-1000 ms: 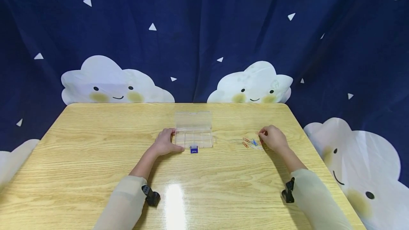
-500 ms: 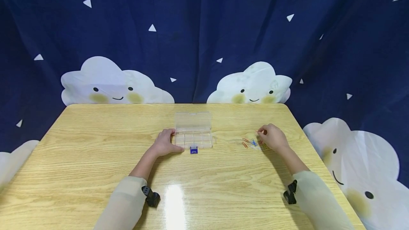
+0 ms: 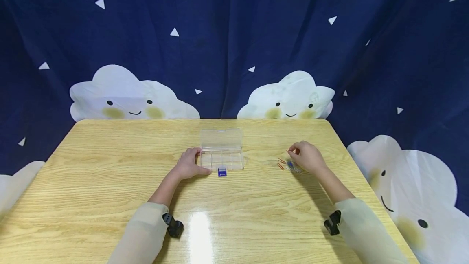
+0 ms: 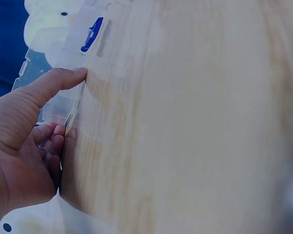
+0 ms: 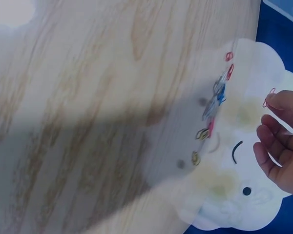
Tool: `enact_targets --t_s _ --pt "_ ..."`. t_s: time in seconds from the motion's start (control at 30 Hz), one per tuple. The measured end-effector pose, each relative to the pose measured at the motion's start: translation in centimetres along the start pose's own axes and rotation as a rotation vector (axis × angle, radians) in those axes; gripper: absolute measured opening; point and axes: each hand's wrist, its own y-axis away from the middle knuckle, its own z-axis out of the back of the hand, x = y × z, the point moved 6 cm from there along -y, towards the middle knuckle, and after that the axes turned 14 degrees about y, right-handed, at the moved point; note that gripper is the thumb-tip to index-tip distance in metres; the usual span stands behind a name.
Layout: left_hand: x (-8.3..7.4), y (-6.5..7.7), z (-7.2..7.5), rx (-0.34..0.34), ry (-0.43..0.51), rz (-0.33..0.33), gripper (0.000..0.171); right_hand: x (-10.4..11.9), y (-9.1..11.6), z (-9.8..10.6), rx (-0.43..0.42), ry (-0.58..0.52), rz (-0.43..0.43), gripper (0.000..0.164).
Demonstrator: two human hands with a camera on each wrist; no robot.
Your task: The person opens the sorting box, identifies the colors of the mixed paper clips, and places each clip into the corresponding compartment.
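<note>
A clear plastic compartment box lies on the table with its lid raised at the back and a blue latch at the front. My left hand grips its left end, thumb at the front corner and fingers along the left side. To the right, my right hand pinches a red paper clip between thumb and forefinger, raised above the table. Below that hand lies a small pile of paper clips, red, blue, white and yellow. Two red clips lie at the pile's left side.
The wooden table ends at a dark blue curtain printed with white clouds and triangles. Black wrist cameras sit on both sleeves. Table surface stretches between the box and the clips.
My right hand, with the red paper clip, has moved slightly left over the pile. The left hand and the box have stayed in place.
</note>
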Motion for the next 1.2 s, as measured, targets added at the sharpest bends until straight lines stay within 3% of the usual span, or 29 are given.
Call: enact_targets --t_s 0.37,1.2 --pt "0.1 0.0 0.0 0.0 -0.002 0.003 0.078 2.6 0.4 0.7 -0.005 -0.019 0.056 0.015" --pt "0.4 -0.2 -0.1 -0.007 -0.012 -0.013 0.073 8.0 0.7 1.2 0.011 -0.085 0.139 0.012"
